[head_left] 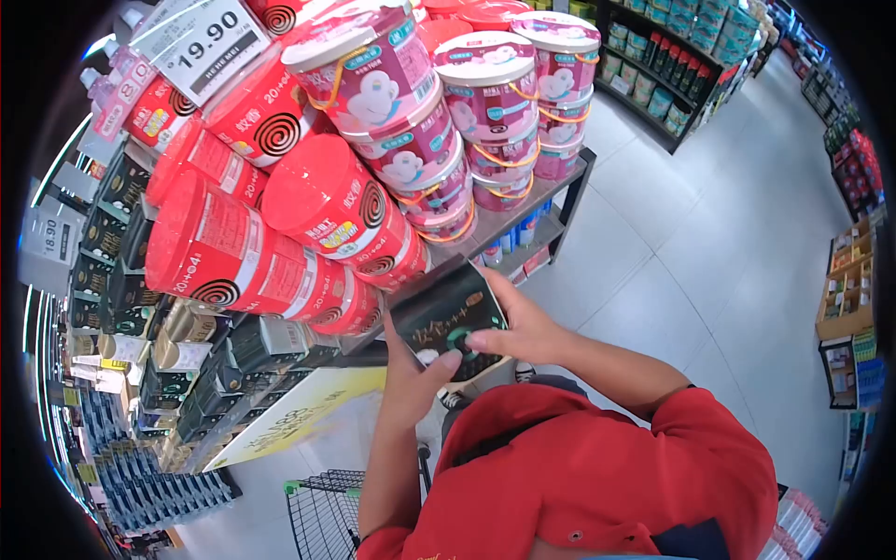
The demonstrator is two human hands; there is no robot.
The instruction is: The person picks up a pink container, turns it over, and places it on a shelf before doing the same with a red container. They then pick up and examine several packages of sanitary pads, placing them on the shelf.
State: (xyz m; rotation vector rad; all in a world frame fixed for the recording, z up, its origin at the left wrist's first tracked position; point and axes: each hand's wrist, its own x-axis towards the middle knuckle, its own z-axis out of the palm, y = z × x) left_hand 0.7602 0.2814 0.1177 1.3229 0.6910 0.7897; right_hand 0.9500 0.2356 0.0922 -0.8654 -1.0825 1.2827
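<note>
Between my two hands is a dark box (439,313) with gold lettering and a green ring on its face, held in front of the display's edge. My left hand (415,378) grips its left side, with the thumb on the front. My right hand (523,327) is closed on the right side, its thumb lying across the printed face. Just beyond the box stand red tubs of mosquito coils (341,205), stacked several high. Beside them rise stacks of purple and white tubs (373,84) with yellow handles. The fingers behind the box are hidden.
A price sign (201,42) reading 19.90 tops the display. Dark boxes (191,401) fill the shelves at left, above a yellow sign (299,411). A shopping cart (322,509) stands at lower left. Across the tiled floor (644,252) is another stocked shelf (672,65).
</note>
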